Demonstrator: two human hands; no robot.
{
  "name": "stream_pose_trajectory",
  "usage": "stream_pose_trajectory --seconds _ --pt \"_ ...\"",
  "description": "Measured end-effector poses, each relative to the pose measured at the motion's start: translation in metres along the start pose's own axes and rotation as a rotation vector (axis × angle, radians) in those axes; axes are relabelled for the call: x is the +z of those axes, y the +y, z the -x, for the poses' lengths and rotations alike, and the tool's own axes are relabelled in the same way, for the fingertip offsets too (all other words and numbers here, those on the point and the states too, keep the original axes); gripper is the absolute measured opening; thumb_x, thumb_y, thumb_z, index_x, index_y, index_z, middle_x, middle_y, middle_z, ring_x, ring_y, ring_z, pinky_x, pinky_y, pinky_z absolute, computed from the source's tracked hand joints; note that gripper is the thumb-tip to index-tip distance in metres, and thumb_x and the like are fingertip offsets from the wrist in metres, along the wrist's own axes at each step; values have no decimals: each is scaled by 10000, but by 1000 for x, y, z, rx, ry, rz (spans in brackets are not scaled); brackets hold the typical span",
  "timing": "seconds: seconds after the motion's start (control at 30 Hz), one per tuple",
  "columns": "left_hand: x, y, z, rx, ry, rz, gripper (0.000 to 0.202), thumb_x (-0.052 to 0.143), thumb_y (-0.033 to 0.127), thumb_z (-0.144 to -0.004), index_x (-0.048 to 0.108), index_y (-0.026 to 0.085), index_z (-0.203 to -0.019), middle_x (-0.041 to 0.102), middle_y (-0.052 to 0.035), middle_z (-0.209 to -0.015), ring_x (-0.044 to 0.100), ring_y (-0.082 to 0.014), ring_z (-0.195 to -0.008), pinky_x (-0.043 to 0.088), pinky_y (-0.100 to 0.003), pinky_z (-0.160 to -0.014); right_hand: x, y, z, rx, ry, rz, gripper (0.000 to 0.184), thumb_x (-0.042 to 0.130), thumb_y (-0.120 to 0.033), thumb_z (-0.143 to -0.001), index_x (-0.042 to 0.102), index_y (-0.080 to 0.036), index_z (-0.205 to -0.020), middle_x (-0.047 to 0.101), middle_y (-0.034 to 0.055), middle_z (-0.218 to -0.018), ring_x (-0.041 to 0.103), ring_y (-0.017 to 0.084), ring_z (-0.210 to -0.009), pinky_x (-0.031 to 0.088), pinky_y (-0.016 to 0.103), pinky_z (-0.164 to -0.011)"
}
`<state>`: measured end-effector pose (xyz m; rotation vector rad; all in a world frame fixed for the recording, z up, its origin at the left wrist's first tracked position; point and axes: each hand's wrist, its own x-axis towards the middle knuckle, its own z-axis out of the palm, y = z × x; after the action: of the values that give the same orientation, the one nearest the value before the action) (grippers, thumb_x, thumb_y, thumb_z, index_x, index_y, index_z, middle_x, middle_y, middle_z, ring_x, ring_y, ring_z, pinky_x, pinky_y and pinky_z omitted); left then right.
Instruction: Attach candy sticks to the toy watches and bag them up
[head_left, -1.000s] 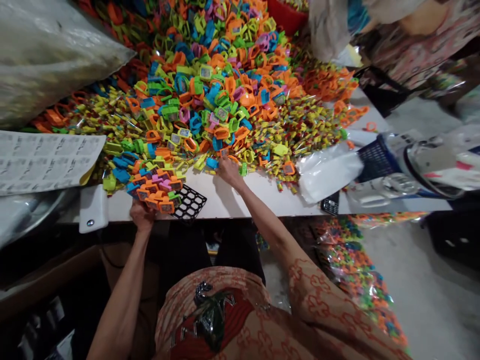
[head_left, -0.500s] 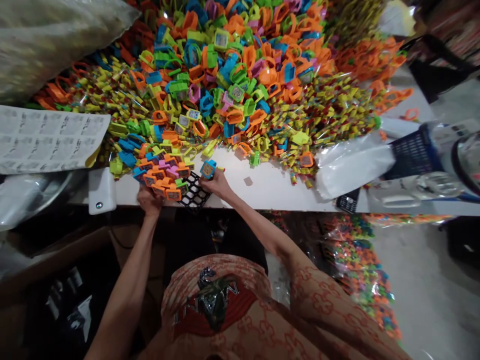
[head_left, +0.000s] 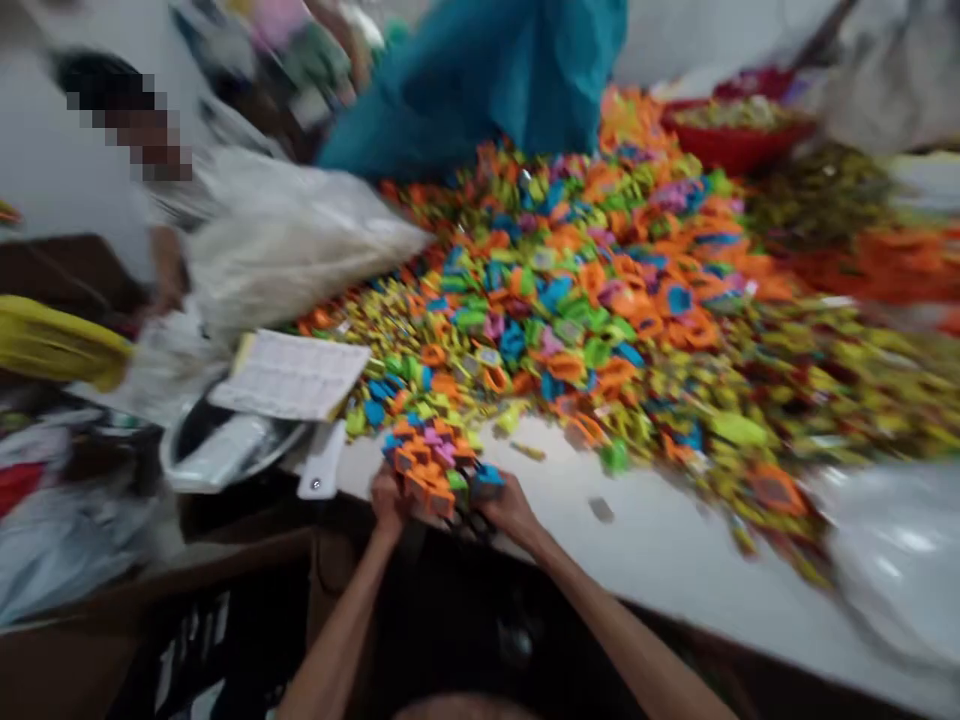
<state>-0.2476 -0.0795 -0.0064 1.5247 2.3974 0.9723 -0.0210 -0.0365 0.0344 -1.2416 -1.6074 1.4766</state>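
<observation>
My left hand (head_left: 388, 500) is closed around the left side of a black grid rack (head_left: 471, 524), most of which is covered. Orange, pink, yellow and blue toy watches (head_left: 429, 465) sit packed together in its left part. At the rack's right end, my right hand (head_left: 514, 510) pinches a blue toy watch (head_left: 488, 477). Motion blur hides whether that watch touches the grid. Beyond both hands rises a large heap of mixed toy watches (head_left: 555, 300).
Small yellow-wrapped pieces (head_left: 810, 370) spread to the right. A printed sheet (head_left: 292, 375) lies over a basin (head_left: 171, 455) at left, beside a white device (head_left: 322, 462). A stuffed white sack (head_left: 300, 230), a teal sack (head_left: 495, 90) and another person (head_left: 169, 250) are farther back.
The view has swung left and up, bringing the other person and the teal sack into sight. Both hands keep their holds, and the blue watch stays by the rack's right end.
</observation>
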Motion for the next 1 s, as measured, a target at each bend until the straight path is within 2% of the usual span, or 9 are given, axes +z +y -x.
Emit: stream_pose_trajectory --seconds 0.1,0.23,0.4,0.57,0.7,0.77,0.87,0.93,1.0 --pt "6 -11 -1 74 78 -3 211 580 305 -648 666 265 -836 741 -164 -856 731 -351 -820 584 -465 -725 9 15 -9 -46 2 -24 78 527 -316 -541 466 -270 -529 516 -12 -522 460 180 -488 401 324 -515" --pt "11 -24 7 63 5 21 372 579 270 -681 689 268 -1037 755 -185 -1080 733 -368 -1031 598 -527 -903 11 22 -11 -83 -73 26 44 512 -325 -537 485 -291 -534 562 2 -530 518 221 -504 426 354 -523" --pt "3 -9 11 10 -3 69 349 615 218 -638 678 267 -978 758 -141 -1045 723 -335 -1043 596 -486 -952 5 18 -6 -181 -80 173 28 517 -291 -569 492 -283 -575 642 45 -601 598 255 -581 461 361 -579" --pt "-8 2 5 -72 -34 108 177 599 231 -698 639 221 -870 729 -129 -882 709 -301 -864 587 -423 -834 13 -5 1 -94 -61 491 157 547 -170 -603 627 -221 -728 707 70 -717 628 236 -675 470 309 -655" --pt "-8 3 12 -70 -59 186 285 476 290 -847 622 175 -1064 696 -137 -1010 685 -285 -951 559 -423 -865 7 -17 3 -77 -112 598 209 585 -160 -755 723 -174 -912 756 81 -950 664 216 -837 472 268 -731" --pt "-13 6 15 -55 163 249 395 400 358 -942 593 153 -1219 660 -170 -1182 656 -274 -1081 536 -430 -945 -2 -19 3 -83 -111 623 260 589 -133 -780 738 -163 -991 749 83 -994 665 212 -879 477 265 -760" --pt "-27 24 18 248 416 206 493 447 439 -992 570 146 -1370 572 -221 -1400 535 -313 -1345 418 -495 -1119 -25 -16 5 -139 -32 626 369 576 -101 -814 736 -148 -1143 740 97 -1054 668 217 -967 489 283 -859" --pt "-35 47 15 523 379 115 483 487 416 -1000 573 179 -1412 542 -223 -1471 500 -334 -1403 321 -547 -1178 -48 -11 7 -132 25 603 386 587 -112 -840 725 -133 -1199 741 102 -1075 673 213 -978 491 297 -911" --pt "-36 74 7 759 214 22 444 538 396 -993 604 237 -1402 559 -185 -1497 502 -344 -1417 256 -577 -1197 -76 -7 8 -66 94 593 374 596 -130 -860 717 -117 -1214 746 106 -1093 680 210 -957 503 310 -918"
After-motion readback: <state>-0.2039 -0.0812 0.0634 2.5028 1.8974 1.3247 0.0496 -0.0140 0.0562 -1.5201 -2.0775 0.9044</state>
